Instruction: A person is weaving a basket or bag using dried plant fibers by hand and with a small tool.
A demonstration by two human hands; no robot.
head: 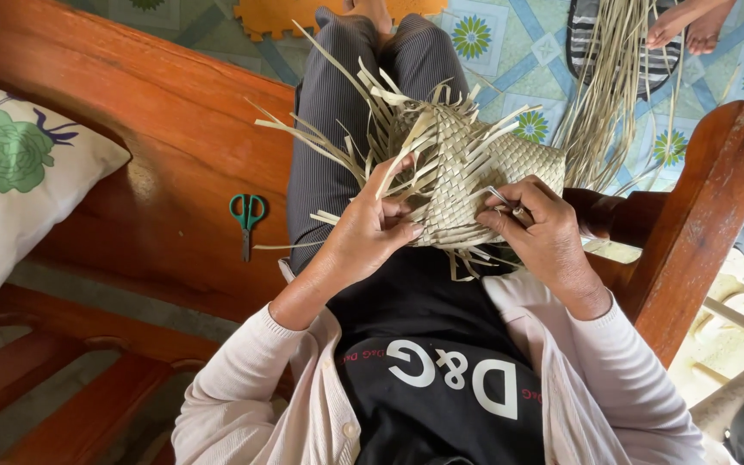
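Polished red-brown wood of a bench fills the head view, with a flowered cushion at one end and green-handled scissors lying beside the person's leg. On the lap rests a half-woven basket of pale strips: its body looks closed and tight, while many loose ends fan out unworked. The left hand pinches strips at the near edge; the right hand grips a thin metal tool against the weave. An armrest hems in the right elbow; the bench seat lies open to the left.
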